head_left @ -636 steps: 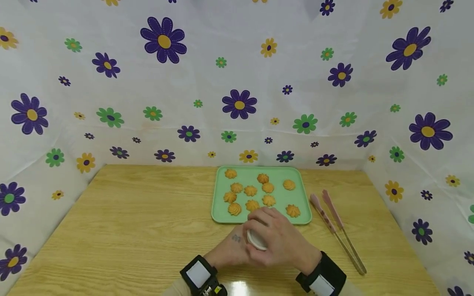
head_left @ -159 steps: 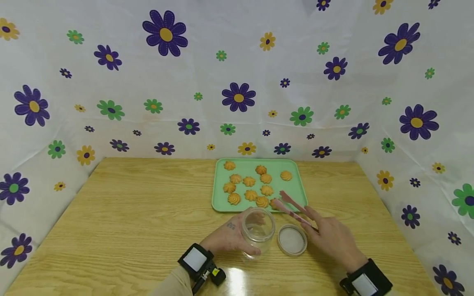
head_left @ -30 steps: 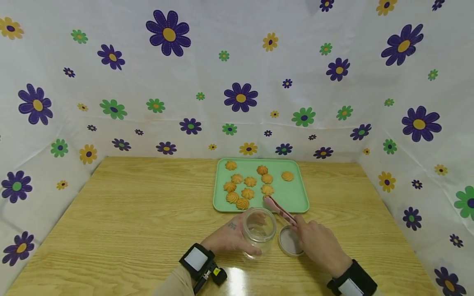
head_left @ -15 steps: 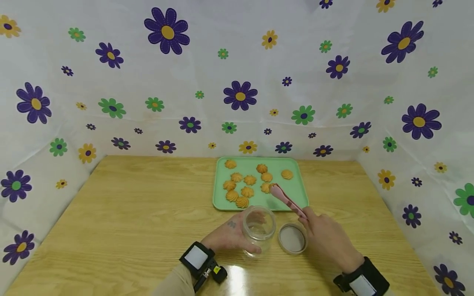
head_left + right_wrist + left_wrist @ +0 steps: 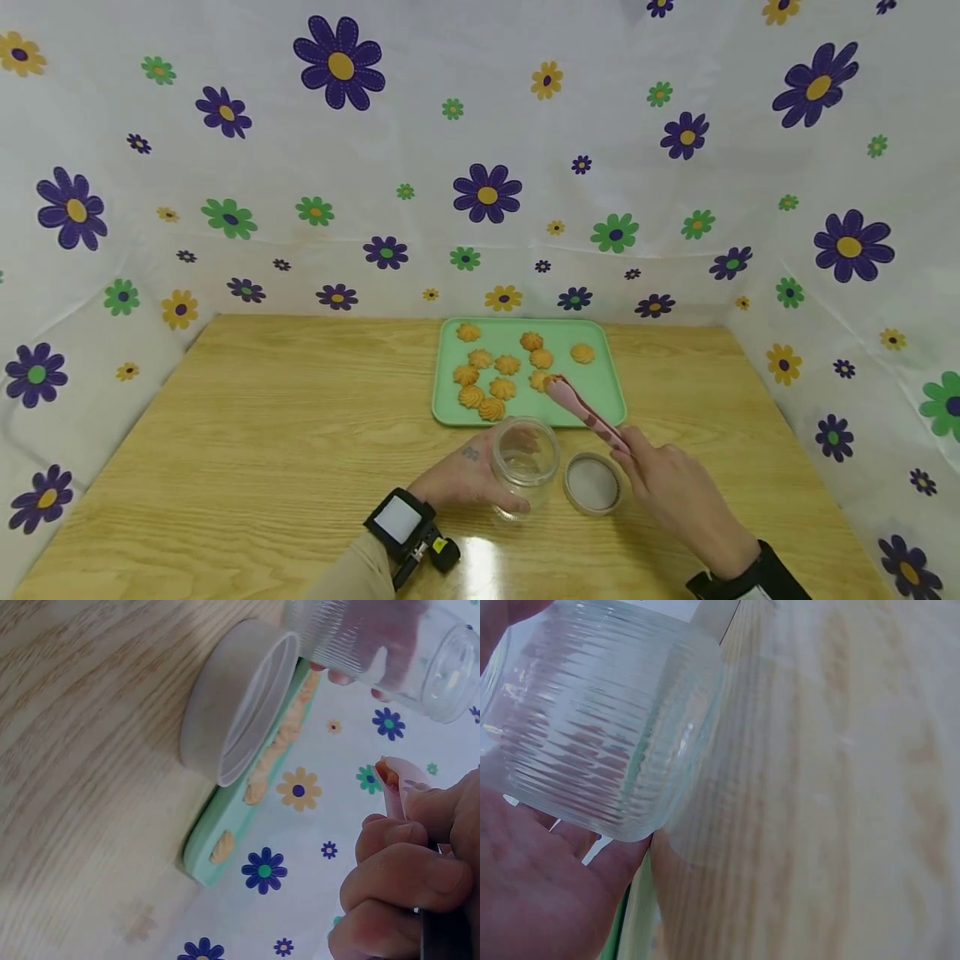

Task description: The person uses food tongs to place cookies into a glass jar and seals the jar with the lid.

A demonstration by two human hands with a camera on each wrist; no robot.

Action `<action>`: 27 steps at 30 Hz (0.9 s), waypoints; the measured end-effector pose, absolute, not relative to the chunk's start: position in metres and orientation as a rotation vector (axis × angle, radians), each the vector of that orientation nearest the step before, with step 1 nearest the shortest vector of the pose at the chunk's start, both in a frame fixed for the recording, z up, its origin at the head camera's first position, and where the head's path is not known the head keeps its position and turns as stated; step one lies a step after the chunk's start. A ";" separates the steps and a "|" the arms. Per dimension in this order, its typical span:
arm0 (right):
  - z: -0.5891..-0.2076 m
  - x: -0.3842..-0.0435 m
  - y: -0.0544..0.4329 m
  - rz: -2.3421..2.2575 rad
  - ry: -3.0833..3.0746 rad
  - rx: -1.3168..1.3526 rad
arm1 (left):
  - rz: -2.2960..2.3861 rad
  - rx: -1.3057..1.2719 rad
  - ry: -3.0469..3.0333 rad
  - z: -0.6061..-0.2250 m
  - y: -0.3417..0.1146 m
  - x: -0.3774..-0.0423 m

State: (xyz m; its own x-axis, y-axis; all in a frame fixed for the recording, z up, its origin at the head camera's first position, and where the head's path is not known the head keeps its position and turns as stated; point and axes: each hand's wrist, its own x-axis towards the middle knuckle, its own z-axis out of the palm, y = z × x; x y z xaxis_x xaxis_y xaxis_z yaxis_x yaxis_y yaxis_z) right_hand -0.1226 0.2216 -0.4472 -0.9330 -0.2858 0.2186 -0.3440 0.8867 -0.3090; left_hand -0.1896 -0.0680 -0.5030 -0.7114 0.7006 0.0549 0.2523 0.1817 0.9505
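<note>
At the lower centre of the frame, my left hand [image 5: 472, 479] curls round the glass jar [image 5: 536, 496]; I'd keep that hold firm so the jar doesn't rock. Up and to the right, above the green tray [image 5: 600, 400], a piped cookie [image 5: 388, 774] sits between the tips of the pink tongs [image 5: 588, 415]. A light, even squeeze seems best, since a hard one could crumble the cookie. Below the tongs lies the upturned lid [image 5: 593, 483], so I should keep my wrist high. At lower right, my right hand [image 5: 667, 479] pinches the tongs closed. The jar is upright, long axis vertical, mouth facing up; the tongs slant, their long axis running from my right hand to tips pointing upper left.
</note>
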 end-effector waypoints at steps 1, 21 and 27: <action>-0.446 -0.121 0.222 0.519 -2.886 0.491 | 1.545 0.896 2.070 -0.503 -0.068 -0.190; -0.426 -0.091 0.213 0.666 -2.858 0.566 | 1.535 0.891 2.062 -0.505 -0.065 -0.191; -0.423 -0.086 0.209 0.632 -2.829 0.637 | 1.520 0.881 2.097 -0.504 -0.066 -0.191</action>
